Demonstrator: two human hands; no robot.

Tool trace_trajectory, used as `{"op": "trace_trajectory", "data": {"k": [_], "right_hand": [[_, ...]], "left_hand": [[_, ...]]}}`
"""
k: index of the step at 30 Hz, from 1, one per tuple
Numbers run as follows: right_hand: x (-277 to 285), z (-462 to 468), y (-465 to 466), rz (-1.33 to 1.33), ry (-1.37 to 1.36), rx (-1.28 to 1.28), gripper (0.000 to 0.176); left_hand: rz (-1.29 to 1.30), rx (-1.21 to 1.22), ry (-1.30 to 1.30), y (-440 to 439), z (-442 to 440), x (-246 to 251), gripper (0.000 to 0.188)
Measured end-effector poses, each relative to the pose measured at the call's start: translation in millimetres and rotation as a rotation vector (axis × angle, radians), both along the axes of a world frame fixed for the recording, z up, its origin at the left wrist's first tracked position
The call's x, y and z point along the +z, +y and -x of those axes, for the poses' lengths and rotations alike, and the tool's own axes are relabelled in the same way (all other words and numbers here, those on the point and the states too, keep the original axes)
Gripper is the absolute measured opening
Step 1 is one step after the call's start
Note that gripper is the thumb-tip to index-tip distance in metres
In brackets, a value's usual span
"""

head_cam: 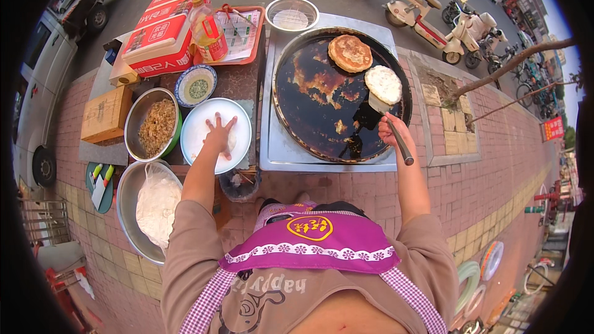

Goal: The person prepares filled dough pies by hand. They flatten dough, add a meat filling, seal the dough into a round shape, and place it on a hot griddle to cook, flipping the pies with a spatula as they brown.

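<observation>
My left hand (220,135) lies palm down with spread fingers over a round pale piece of dough (232,141), mostly hidden beneath it. The dough sits in a light-blue-rimmed basin (194,123) of white flour. My right hand (390,131) grips the metal handle of a spatula (400,143). Its blade reaches under the near edge of a pale flatbread (384,84) on the right side of the oily griddle pan (306,120). Behind that one, a browned flatbread (350,53) lies flat near the pan's far rim.
Left of the basin stand a bowl of brown filling (158,129), a patterned bowl with chopped greens (198,88) and a large basin of dough (158,204). Farther back are an oil bottle (206,37) and red-white boxes (158,37). A wire-racked bowl (292,14) adjoins the pan.
</observation>
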State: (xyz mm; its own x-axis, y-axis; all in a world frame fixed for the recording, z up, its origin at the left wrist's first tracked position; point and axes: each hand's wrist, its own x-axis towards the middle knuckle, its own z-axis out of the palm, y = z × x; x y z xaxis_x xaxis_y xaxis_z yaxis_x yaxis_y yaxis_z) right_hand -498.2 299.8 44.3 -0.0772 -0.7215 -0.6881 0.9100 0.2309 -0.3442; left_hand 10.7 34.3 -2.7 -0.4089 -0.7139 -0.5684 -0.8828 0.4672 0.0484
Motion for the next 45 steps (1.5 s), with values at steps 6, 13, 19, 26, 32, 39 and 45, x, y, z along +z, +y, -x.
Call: {"op": "trace_trajectory", "data": {"k": [6,13,19,26,32,39,45], "right_hand": [[11.8,22.2,12.1,0.223,-0.103,-0.124,0.029],[18.1,45.2,18.6,0.302,-0.254,-0.285,0.021],[22.3,51.5,17.1,0.303,-0.334,-0.318,0.021],[24.7,-2.0,10.5,-0.077,0.043,0.170,0.034],[16.6,-38.5,-18.1,-0.139,0.333,0.364,0.040],[-17.1,-27.0,-73.6,-0.016,0.260,0.301,0.038],[-28.5,5.5,-115.0,0.062,0.171,0.236,0.036]], "left_hand": [[0.013,0.011,-0.023,3.6,7.2,8.7,0.146],[-0.001,0.024,-0.040,3.6,9.8,13.3,0.152],[-0.029,0.065,-0.039,4.9,12.0,18.1,0.147],[-0.037,0.063,-0.042,1.7,12.3,14.2,0.149],[-0.024,0.046,-0.047,2.3,11.3,13.6,0.150],[-0.017,0.037,-0.060,3.5,12.2,18.5,0.149],[-0.032,0.055,-0.080,2.0,13.6,17.1,0.150]]}}
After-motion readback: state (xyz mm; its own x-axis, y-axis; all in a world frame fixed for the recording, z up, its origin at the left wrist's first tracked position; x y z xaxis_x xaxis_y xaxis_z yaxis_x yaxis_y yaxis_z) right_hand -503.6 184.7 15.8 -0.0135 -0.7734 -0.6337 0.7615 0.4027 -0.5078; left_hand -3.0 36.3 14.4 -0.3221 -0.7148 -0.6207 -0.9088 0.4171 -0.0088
